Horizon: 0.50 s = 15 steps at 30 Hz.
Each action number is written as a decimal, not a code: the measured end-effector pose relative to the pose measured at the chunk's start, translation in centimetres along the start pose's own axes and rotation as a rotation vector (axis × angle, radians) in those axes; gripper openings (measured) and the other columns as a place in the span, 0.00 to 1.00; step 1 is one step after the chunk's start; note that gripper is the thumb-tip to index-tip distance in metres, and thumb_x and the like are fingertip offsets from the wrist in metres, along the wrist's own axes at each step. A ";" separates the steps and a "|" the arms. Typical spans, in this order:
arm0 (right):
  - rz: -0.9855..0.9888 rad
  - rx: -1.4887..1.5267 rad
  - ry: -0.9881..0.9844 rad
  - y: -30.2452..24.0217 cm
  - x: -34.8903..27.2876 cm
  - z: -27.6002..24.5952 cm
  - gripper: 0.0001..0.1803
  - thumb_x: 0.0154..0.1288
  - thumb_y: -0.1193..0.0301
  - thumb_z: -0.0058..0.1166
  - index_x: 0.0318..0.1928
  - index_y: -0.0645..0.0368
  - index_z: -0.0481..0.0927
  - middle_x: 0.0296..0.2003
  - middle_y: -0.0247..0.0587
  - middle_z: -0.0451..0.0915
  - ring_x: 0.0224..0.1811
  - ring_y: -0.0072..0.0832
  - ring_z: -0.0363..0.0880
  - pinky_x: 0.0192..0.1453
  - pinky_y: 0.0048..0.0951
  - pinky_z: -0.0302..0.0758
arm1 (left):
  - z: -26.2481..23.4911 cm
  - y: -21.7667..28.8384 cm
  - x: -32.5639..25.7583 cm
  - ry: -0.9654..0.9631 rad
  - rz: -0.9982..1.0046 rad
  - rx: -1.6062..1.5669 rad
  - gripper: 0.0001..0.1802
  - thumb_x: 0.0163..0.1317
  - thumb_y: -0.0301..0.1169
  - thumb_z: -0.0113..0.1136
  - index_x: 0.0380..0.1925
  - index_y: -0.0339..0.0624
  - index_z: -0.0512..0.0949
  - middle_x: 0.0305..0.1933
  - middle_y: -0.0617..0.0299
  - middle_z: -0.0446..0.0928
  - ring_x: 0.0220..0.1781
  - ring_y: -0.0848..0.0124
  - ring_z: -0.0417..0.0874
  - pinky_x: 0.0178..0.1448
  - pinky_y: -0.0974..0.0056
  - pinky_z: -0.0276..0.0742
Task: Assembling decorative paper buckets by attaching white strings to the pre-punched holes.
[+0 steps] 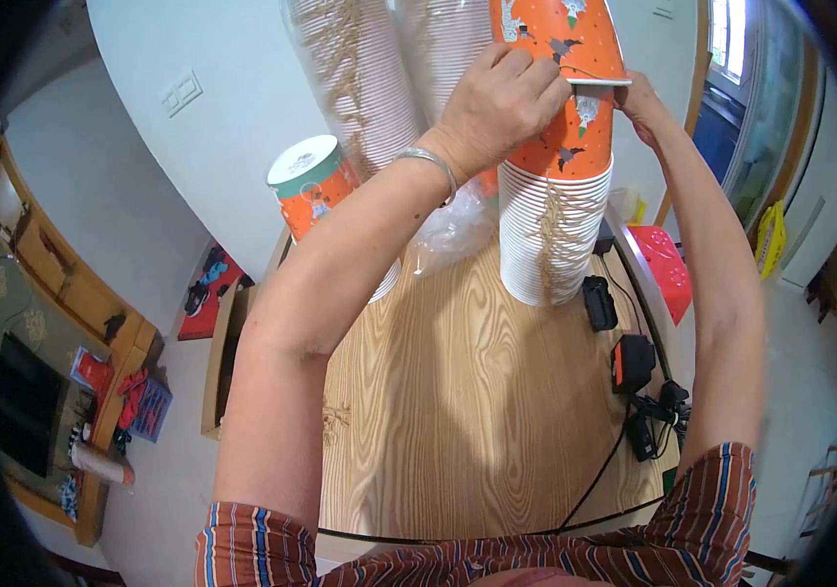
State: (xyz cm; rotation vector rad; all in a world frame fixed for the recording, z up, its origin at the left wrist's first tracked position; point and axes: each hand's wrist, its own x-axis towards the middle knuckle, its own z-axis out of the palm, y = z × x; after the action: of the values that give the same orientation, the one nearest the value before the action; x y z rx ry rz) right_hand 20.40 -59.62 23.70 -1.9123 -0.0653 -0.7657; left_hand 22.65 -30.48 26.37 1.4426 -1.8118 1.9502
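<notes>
An orange paper bucket [547, 39] with a white rim sits upside down over the top of a tall stack of nested paper buckets [550, 235], their white rims downward. My left hand [508, 103] is closed at the left side of its rim, fingers curled. On the right side of that rim, my right hand [639, 102] grips the edge, its fingertips partly hidden behind it. A thin twine handle [585, 71] crosses the upper bucket near my left fingers. Many twine loops [550, 235] hang down the stack's side.
Bagged bucket stacks [364, 93] rise at the back. To the left stands an orange bucket with a green-white top [306, 161]. Crumpled clear plastic [452, 235] lies mid-table. Black chargers and cables [633, 365] and a red object [661, 264] are at right. An open cardboard box [229, 362] stands left.
</notes>
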 end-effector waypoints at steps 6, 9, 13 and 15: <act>-0.135 0.001 0.083 1.3 -1.8 1.4 0.16 0.69 0.76 0.50 0.56 0.56 0.80 0.42 0.34 0.83 0.42 0.21 0.78 0.50 0.30 0.76 | -0.4 1.0 -0.4 -0.077 0.031 -0.009 0.11 0.51 0.28 0.59 0.37 0.42 0.75 0.33 0.62 0.72 0.38 0.66 0.77 0.52 0.60 0.75; -0.269 -0.232 0.195 2.2 -2.8 0.7 0.13 0.68 0.77 0.52 0.53 0.60 0.78 0.40 0.35 0.83 0.42 0.21 0.79 0.49 0.28 0.77 | -0.2 1.6 -0.8 -0.095 0.042 -0.019 0.10 0.51 0.28 0.59 0.36 0.42 0.75 0.32 0.63 0.71 0.38 0.66 0.77 0.53 0.60 0.75; -0.313 -0.409 0.337 -0.3 -6.7 2.4 0.09 0.68 0.78 0.53 0.47 0.62 0.75 0.36 0.36 0.80 0.38 0.19 0.78 0.44 0.26 0.77 | -0.5 2.0 -1.4 -0.121 0.060 -0.016 0.10 0.51 0.28 0.58 0.35 0.42 0.75 0.32 0.63 0.72 0.38 0.67 0.77 0.53 0.60 0.75; -0.355 -0.430 0.355 -1.2 -8.5 2.3 0.09 0.67 0.76 0.54 0.47 0.60 0.75 0.34 0.38 0.80 0.36 0.24 0.79 0.42 0.27 0.77 | -0.5 2.3 -1.4 -0.112 0.063 -0.029 0.10 0.51 0.28 0.59 0.35 0.42 0.75 0.32 0.63 0.72 0.38 0.67 0.77 0.52 0.60 0.75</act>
State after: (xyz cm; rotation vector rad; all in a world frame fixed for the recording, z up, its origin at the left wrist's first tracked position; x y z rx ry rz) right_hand 14.31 -54.74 19.53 -2.1606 -0.0203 -1.4441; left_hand 21.70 -30.00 23.88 1.5326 -1.9469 1.8993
